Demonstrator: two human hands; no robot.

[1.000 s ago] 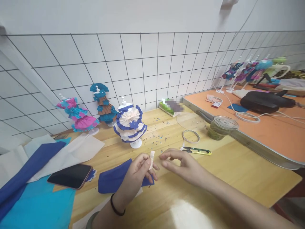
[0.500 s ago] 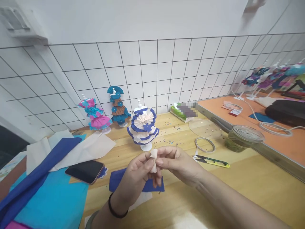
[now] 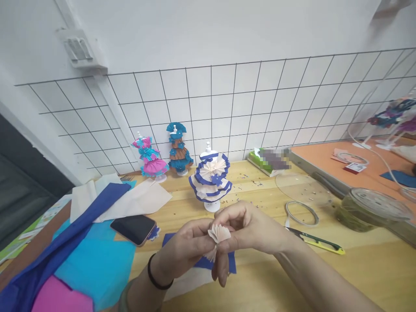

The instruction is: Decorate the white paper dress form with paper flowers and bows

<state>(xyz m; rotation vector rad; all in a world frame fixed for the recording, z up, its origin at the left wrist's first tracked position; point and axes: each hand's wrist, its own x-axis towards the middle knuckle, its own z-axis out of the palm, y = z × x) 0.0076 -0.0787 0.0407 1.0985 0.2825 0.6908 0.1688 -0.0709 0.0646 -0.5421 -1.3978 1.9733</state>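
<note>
Between my two hands is a small piece of pleated cream paper [image 3: 220,233], pinched at its middle with the folds fanned out above and below. My left hand [image 3: 186,245] grips it from the left with thumb and fingers. From the other side, my right hand [image 3: 250,229] pinches it too. Below lies a dark blue paper piece [image 3: 232,262], partly covered by my hands, with a cream sheet [image 3: 188,281] under it. Just beyond stands a small white dress form [image 3: 208,148] wearing a cream and blue pleated paper dress [image 3: 211,180].
Left are a phone [image 3: 134,229] and blue, cream and pink paper sheets [image 3: 97,264]. Two more dressed forms [image 3: 151,160] stand by the wall. Right are thread snips [image 3: 320,242], a tape roll [image 3: 302,213], a lidded clear bowl [image 3: 370,210] and a green book [image 3: 268,162].
The pleated cream paper has spread from a narrow folded strip into a fan, and its top has tipped toward the right. The camera view has turned left.
</note>
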